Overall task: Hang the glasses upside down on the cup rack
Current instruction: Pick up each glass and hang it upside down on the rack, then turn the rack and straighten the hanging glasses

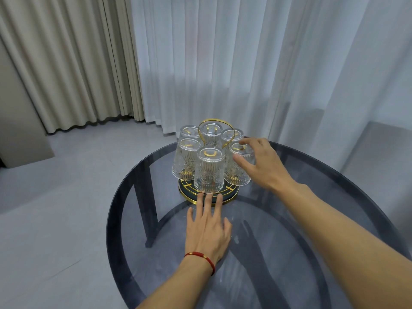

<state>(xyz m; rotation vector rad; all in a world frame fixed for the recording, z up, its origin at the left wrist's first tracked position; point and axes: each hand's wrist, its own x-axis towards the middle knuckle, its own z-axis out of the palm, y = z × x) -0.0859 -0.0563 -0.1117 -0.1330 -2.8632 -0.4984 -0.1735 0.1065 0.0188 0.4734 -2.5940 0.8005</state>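
Note:
A gold-wire cup rack (229, 195) with a round dark base and a looped handle stands on the round smoked-glass table (312, 181). Several ribbed clear glasses hang upside down on it, the nearest one (209, 170) at the front. My right hand (260, 162) wraps thumb and fingers around the glass at the right (242, 175), which sits upside down on its prong. My left hand (207, 228) lies flat on the tabletop, fingers spread, fingertips touching the front rim of the rack's base. It holds nothing. A red string bracelet circles the left wrist.
The table's dark legs (147, 197) show through the glass top. Beige curtains (73, 63) and white sheer curtains (245, 63) hang behind the table. Grey floor (55, 208) lies to the left.

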